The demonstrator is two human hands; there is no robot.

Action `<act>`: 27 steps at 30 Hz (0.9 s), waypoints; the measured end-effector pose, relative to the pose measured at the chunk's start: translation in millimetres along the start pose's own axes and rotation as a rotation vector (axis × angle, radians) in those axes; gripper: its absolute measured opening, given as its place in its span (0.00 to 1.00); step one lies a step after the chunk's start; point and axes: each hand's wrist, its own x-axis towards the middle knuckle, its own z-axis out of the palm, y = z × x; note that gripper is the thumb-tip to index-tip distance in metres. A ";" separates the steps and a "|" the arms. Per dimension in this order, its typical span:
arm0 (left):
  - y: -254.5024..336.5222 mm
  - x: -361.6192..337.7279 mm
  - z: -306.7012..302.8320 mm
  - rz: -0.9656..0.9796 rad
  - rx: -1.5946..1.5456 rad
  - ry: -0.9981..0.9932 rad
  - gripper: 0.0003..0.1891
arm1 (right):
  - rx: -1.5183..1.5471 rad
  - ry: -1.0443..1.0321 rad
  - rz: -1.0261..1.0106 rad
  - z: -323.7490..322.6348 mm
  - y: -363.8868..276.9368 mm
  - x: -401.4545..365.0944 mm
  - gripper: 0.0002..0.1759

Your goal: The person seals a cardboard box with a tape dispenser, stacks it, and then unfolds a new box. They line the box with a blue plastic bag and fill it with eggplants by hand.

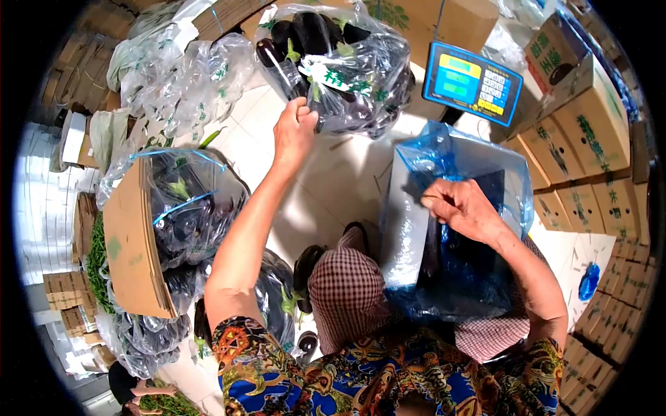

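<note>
My left hand (pixel 295 133) is closed at the lower left side of a clear plastic bag (pixel 388 76) full of eggplants, around the lower end of a long dark eggplant (pixel 282 67). My right hand (pixel 463 209) hangs over a box (pixel 404 229) lined with a blue plastic bag (pixel 433 142). Its thumb and fingers are pinched together; what is between them, if anything, I cannot make out. Below that hand, a dark eggplant (pixel 431 251) shows inside the box.
A scale display (pixel 473 83) stands behind the box. Left of me, a cardboard carton (pixel 132 243) leans against bagged eggplants (pixel 194 215). Loose eggplants (pixel 305 267) lie by my knee. Stacked cartons (pixel 586 132) line the right. Another person (pixel 125 388) is at lower left near green peppers (pixel 170 402).
</note>
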 end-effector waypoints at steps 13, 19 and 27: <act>-36.9 32.1 62.5 0.244 0.121 0.129 0.10 | 0.048 0.526 -0.022 57.6 -16.4 218.5 0.38; -41.4 11.2 51.0 0.607 -0.019 -0.117 0.14 | -0.189 0.807 -0.208 84.2 40.0 268.2 0.22; -78.9 106.9 24.6 -0.137 0.068 0.411 0.48 | 1.028 0.629 0.252 64.5 38.7 254.0 0.06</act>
